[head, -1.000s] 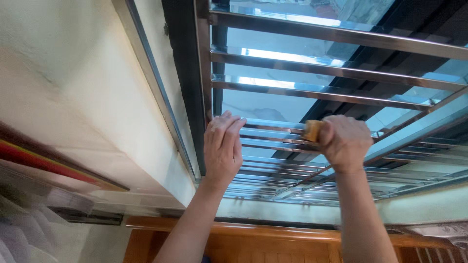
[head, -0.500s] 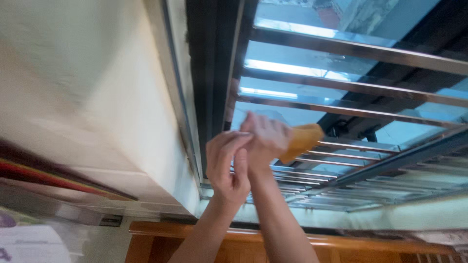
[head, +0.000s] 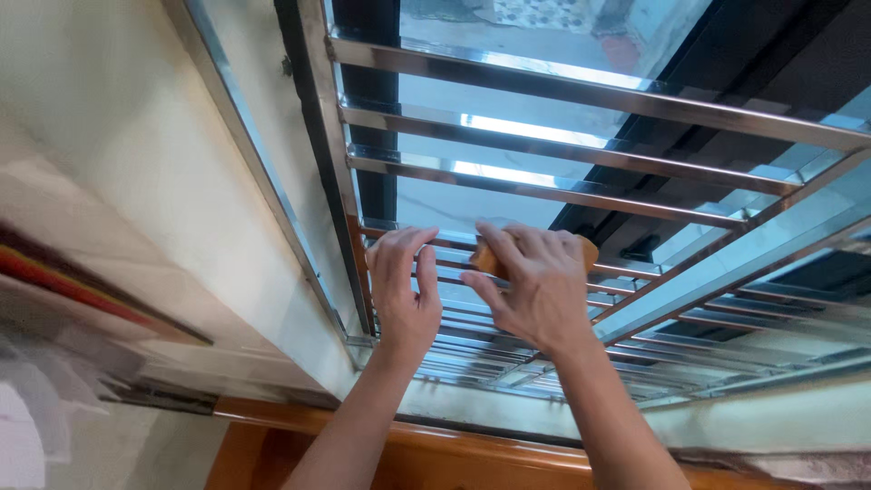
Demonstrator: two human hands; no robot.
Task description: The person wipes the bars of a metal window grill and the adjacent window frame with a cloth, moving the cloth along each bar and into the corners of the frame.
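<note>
My right hand [head: 535, 286] presses an orange-brown sponge [head: 488, 259] against the shiny steel bars of a window grille [head: 544, 191], its fingers spread over the sponge. Only the sponge's two ends show past the fingers. My left hand [head: 404, 286] lies just left of it, fingers together and curled over a grille bar close to the grille's upright left post [head: 331, 163]. Both forearms reach up from the bottom of the view.
A cream wall [head: 136, 172] runs along the left of the metal window frame [head: 245, 154]. A wooden ledge [head: 435, 454] lies below the window. Glass and dark outer frames [head: 653, 181] show behind the bars. Blurred red and white things [head: 54, 299] sit at far left.
My right hand with the sponge has slid left along the bars, from the middle of the grille to beside my left hand. The left hand stayed near the post. The view shifted.
</note>
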